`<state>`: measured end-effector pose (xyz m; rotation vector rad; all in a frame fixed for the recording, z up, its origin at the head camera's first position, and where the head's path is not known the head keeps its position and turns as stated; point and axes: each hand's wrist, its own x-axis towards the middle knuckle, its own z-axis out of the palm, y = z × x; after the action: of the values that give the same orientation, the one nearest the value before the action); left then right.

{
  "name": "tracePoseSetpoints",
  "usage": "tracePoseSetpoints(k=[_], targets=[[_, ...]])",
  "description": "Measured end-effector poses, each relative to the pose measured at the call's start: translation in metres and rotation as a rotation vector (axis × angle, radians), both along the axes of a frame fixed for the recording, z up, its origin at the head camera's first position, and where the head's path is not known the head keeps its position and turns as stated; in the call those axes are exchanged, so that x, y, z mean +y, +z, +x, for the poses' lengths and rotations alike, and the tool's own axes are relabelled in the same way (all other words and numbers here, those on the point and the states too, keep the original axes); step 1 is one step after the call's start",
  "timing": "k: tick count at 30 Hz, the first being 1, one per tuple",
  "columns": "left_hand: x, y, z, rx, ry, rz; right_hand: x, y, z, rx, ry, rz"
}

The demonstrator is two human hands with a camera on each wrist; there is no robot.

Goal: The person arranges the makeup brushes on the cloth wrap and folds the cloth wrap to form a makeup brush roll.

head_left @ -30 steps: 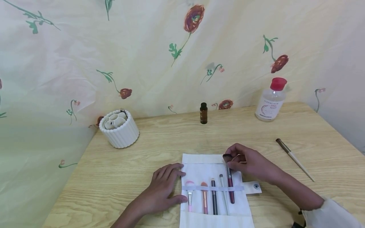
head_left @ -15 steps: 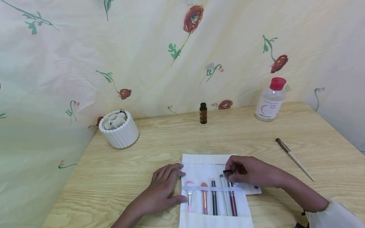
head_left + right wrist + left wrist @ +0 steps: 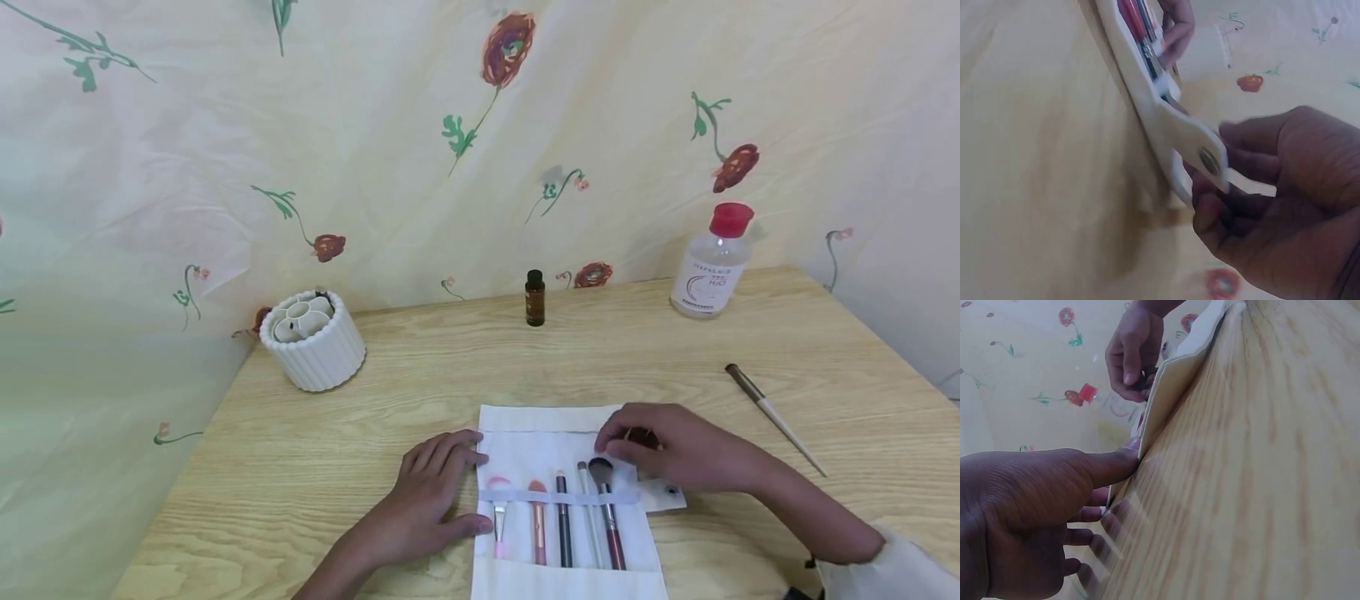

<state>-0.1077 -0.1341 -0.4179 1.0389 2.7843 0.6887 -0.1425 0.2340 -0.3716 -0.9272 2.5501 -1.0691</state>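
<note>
A white fabric brush roll (image 3: 525, 454) lies unfolded on the table, with several makeup brushes under its elastic band. The rightmost is a fluffy dark-headed makeup brush (image 3: 610, 521) with a red handle, its lower end in the pocket. My right hand (image 3: 675, 446) hovers just above that brush's head, fingers loosely bent and holding nothing. In the right wrist view, the roll's snap flap (image 3: 1194, 147) is close to these fingers. My left hand (image 3: 431, 500) rests along the roll's left edge; in the left wrist view its thumb (image 3: 1113, 465) touches that edge.
One loose makeup brush (image 3: 776, 421) lies on the table to the right. Farther back stand a white ribbed holder (image 3: 322, 350), a small brown bottle (image 3: 535, 304) and a clear red-capped bottle (image 3: 708, 279). A floral cloth (image 3: 390, 167) hangs behind.
The red-handled brush has slid down under the band into the pocket. My right hand has let go of its head and moved slightly away. The left hand has stayed put.
</note>
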Motion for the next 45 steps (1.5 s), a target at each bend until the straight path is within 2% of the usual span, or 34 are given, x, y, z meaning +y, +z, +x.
tracePoseSetpoints(k=[4, 6, 11, 14, 17, 20, 22, 29, 37, 41, 45], targets=[[0.0, 0.0, 0.0, -0.007, 0.002, 0.003, 0.014, 0.012, -0.001, 0.187, -0.182, 0.097], [0.0, 0.0, 0.0, -0.012, 0.0, 0.004, 0.027, 0.015, -0.004, 0.276, -0.266, 0.184], [0.0, -0.001, 0.0, -0.011, -0.007, 0.006, 0.067, 0.009, -0.008, 0.423, -0.419, 0.406], [0.0, -0.001, 0.0, 0.0, -0.007, 0.004, 0.089, 0.003, -0.01, 0.42, -0.49, 0.495], [0.0, -0.001, 0.0, 0.008, -0.007, 0.004, 0.106, -0.003, -0.01, 0.338, -0.547, 0.562], [0.0, -0.001, 0.0, 0.011, -0.008, 0.005, 0.116, -0.007, -0.01, 0.254, -0.562, 0.598], [0.0, -0.001, 0.0, 0.015, -0.008, 0.0, 0.12, -0.009, -0.011, 0.237, -0.545, 0.603], [0.0, -0.001, -0.001, 0.012, -0.006, -0.01, 0.115, -0.014, -0.014, 0.268, -0.504, 0.557], [0.0, -0.001, -0.002, 0.0, -0.009, -0.011, 0.109, -0.011, -0.022, 0.183, -0.529, 0.498], [0.0, -0.001, -0.001, 0.0, -0.009, -0.01, 0.104, -0.003, -0.026, 0.166, -0.535, 0.409], [0.0, -0.001, -0.001, -0.005, -0.004, -0.007, 0.094, 0.005, -0.026, 0.211, -0.529, 0.3]])
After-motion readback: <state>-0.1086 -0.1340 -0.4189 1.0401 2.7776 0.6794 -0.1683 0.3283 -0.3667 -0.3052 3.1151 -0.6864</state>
